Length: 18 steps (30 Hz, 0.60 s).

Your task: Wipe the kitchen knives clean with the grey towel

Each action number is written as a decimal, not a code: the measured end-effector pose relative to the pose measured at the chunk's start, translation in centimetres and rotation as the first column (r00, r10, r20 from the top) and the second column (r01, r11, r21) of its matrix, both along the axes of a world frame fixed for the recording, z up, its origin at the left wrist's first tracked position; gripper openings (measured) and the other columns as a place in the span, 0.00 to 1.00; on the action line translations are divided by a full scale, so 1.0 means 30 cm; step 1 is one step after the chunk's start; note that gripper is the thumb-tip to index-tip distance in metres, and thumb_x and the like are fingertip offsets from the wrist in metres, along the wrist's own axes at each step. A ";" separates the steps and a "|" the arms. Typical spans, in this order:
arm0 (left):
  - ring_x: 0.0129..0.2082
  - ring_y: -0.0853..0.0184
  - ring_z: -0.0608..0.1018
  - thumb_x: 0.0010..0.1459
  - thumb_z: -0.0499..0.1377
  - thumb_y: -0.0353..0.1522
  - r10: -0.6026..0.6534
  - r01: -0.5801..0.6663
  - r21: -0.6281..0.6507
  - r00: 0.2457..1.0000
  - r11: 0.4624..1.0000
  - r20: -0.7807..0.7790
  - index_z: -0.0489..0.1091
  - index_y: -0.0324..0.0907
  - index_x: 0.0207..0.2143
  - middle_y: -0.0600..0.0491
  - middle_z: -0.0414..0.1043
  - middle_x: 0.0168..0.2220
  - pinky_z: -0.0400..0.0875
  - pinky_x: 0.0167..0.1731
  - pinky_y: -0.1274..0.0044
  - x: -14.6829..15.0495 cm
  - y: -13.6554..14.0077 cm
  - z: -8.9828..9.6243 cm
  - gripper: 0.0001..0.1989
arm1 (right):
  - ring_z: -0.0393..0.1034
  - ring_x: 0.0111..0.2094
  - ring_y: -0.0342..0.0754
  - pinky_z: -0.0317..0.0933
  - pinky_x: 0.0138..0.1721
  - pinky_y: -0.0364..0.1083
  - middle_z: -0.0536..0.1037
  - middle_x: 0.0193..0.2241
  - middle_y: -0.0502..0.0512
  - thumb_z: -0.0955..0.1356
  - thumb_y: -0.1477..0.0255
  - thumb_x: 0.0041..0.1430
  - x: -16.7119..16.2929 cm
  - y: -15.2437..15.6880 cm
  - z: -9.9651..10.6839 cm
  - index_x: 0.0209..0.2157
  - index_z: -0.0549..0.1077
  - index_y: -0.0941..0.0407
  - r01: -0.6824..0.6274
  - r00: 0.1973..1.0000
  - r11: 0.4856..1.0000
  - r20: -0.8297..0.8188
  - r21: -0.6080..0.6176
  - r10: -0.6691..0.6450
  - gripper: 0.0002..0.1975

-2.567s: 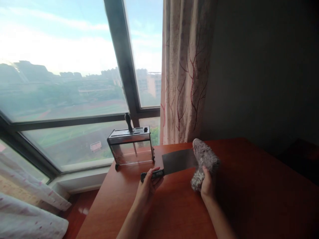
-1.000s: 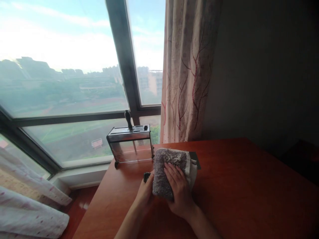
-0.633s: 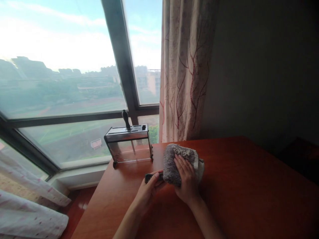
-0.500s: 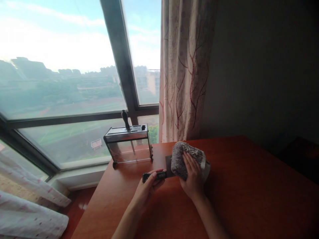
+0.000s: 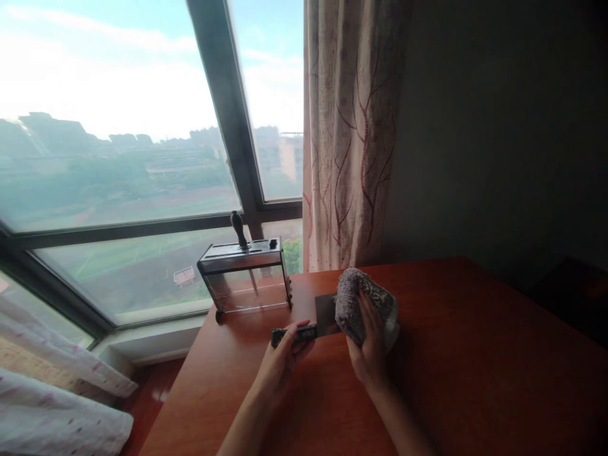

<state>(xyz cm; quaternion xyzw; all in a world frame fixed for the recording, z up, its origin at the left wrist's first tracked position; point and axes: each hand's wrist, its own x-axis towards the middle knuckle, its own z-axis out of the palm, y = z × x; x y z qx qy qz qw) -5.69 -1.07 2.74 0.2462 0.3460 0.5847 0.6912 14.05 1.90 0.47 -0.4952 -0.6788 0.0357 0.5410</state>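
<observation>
**Cleaver held by the handle, cloth folded over the blade**

The left hand (image 5: 280, 361) has its grip clamped on the dark handle of the cleaver (image 5: 325, 315), thumb lying along the top of the handle and fingers curled beneath it. The blade runs away from that grip toward the right hand, flat and dark, with only a short stretch of it showing just past the handle.

The right hand (image 5: 368, 351) has its grip closed on a grey speckled cloth (image 5: 354, 297), fingers spread over the near face of it. The cloth is bunched and wrapped over the blade, covering most of its length; the far end of the blade is hidden under the cloth.

Both hands are low over the reddish wooden surface (image 5: 475, 380); whether the blade touches it cannot be told.

Beyond the left grip, near the surface's far edge, stands a clear-walled knife holder (image 5: 244, 275) with a metal top and one dark handle sticking up from it. Beyond the right grip hangs a patterned curtain (image 5: 351, 139).
</observation>
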 end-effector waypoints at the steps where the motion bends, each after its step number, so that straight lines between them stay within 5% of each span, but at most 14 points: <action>1: 0.46 0.59 0.78 0.57 0.61 0.35 -0.002 0.002 0.003 1.000 1.000 -0.001 0.74 0.36 0.43 0.42 0.77 0.46 0.69 0.52 0.69 0.004 -0.001 0.000 0.14 | 0.48 0.64 0.61 0.46 0.60 0.66 0.56 0.63 0.62 0.61 0.71 0.58 -0.010 -0.008 0.004 0.63 0.52 0.57 -0.023 1.000 1.000 0.021 0.002 0.023 0.31; 10: 0.47 0.58 0.76 0.54 0.63 0.33 0.019 -0.015 0.059 0.998 0.998 -0.059 0.74 0.39 0.44 0.47 0.78 0.44 0.71 0.47 0.72 0.042 -0.023 0.010 0.14 | 0.44 0.65 0.60 0.42 0.62 0.62 0.53 0.65 0.60 0.64 0.72 0.51 -0.094 -0.077 0.058 0.63 0.52 0.59 -0.271 0.880 0.962 0.396 -0.038 0.263 0.37; 18: 0.43 0.59 0.78 0.55 0.63 0.34 -0.015 0.015 -0.004 1.000 1.000 0.001 0.75 0.36 0.42 0.43 0.78 0.42 0.72 0.46 0.71 0.025 -0.016 0.008 0.14 | 0.48 0.64 0.61 0.46 0.60 0.63 0.58 0.62 0.62 0.65 0.68 0.53 -0.010 -0.003 0.042 0.62 0.54 0.59 -0.031 0.961 0.999 0.274 0.007 0.028 0.35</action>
